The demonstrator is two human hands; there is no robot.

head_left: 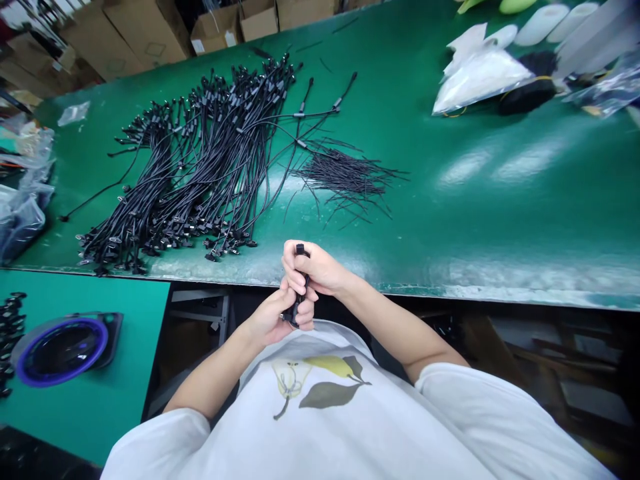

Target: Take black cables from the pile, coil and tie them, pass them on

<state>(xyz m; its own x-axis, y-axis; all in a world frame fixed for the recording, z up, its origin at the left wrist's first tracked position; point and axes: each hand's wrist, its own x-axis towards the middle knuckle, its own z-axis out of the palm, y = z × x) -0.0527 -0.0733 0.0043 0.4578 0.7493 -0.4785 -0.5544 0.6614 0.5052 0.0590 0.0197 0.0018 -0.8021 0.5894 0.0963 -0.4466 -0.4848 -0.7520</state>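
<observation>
Close to my body, at the front edge of the green table (pixel 425 247), both my hands grip one black cable (pixel 301 293) that looks folded into a short bundle. My left hand (pixel 273 317) is closed round its lower end, where a connector pokes out. My right hand (pixel 315 267) is wrapped about the upper end, with a black tip showing above the fingers. Beyond them lies a large heap of black cables (pixel 215 153) with connectors at both ends. Right of that heap is a pile of thin black ties (pixel 347 175). Much of the held cable is hidden by my fingers.
A white plastic bag (pixel 480 77) and a black bundle (pixel 530 87) lie at the back right near white rolls (pixel 543 25). Cardboard boxes (pixel 145 33) line the far edge. On a lower table at left sits a purple-rimmed round object (pixel 63 352).
</observation>
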